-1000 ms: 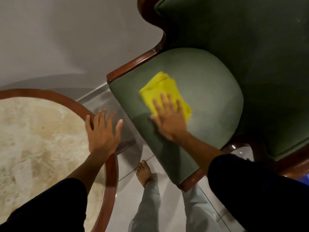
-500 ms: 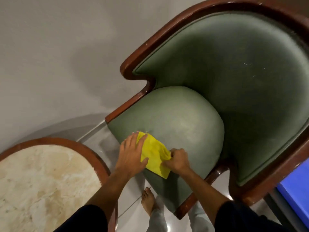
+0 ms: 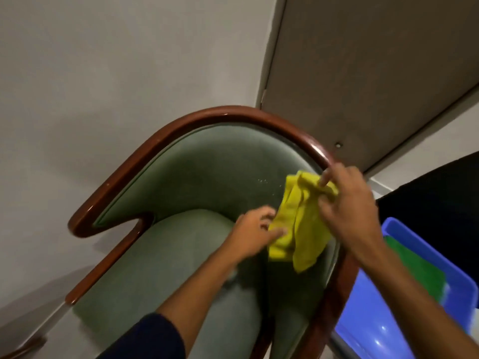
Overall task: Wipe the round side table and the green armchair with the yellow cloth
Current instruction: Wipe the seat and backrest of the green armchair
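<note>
Presently, the right hand (image 3: 347,203) keeps a closed pinch grip on the top of the yellow cloth (image 3: 303,229). It hangs long axis downward before the right side of the green armchair (image 3: 207,182) backrest. The left hand (image 3: 254,234) pinches its lower left edge.

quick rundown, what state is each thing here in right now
yellow cloth: bunched, held up in front of the backrest by both hands
right hand: pinches the cloth's top
left hand: grips the cloth's lower part
green armchair: upright, pale specks on the backrest
blue bin: open top, something green inside
</note>
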`<state>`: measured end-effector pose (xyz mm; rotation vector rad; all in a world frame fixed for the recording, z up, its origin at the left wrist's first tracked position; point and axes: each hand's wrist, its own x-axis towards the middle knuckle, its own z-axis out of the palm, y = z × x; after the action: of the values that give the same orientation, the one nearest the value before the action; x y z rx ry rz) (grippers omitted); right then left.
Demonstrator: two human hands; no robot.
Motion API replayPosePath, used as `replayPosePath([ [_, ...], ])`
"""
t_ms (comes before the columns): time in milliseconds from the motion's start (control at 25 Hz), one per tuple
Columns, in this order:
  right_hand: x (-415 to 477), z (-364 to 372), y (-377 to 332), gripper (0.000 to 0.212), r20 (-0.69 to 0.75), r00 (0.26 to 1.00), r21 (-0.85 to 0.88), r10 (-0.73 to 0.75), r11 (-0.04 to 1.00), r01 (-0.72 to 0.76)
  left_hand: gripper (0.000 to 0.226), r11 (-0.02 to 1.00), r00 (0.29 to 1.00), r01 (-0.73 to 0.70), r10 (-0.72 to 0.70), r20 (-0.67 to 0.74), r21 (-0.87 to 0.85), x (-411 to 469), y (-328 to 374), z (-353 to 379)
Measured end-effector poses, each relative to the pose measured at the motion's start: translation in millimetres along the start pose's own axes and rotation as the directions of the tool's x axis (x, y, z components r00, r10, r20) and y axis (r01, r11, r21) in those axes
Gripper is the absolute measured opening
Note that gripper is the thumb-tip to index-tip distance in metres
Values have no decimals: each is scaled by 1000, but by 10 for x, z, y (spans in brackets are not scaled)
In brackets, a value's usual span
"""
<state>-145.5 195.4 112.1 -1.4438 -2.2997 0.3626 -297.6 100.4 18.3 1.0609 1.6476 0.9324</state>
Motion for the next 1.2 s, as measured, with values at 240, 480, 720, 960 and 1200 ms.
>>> replayPosePath([
  [240, 84, 607, 140, 83, 76, 987, -422, 143, 901, -98, 57, 561, 842, 63, 414, -346, 825, 785, 266, -1071],
  [480, 1048, 787, 267, 79, -28, 997, -357, 67, 931, -72, 97, 507, 851, 403, 98, -515, 762, 743, -466, -1871],
  [720, 1690, 1410, -386, 69, 37, 933, -410, -357, 846, 340, 115, 526, 864, 415, 27, -502, 742, 799, -546, -1890],
  [960, 1568, 2124, -788, 76, 328, 384, -385, -863, 249, 889, 122, 544, 865, 387, 66, -497, 745, 781, -626, -1921],
  [1200, 1121, 1732, -44, 65, 698, 388, -457, -603, 43, 889, 122, 534, 884, 392, 8, -467, 749, 803, -661, -1988],
])
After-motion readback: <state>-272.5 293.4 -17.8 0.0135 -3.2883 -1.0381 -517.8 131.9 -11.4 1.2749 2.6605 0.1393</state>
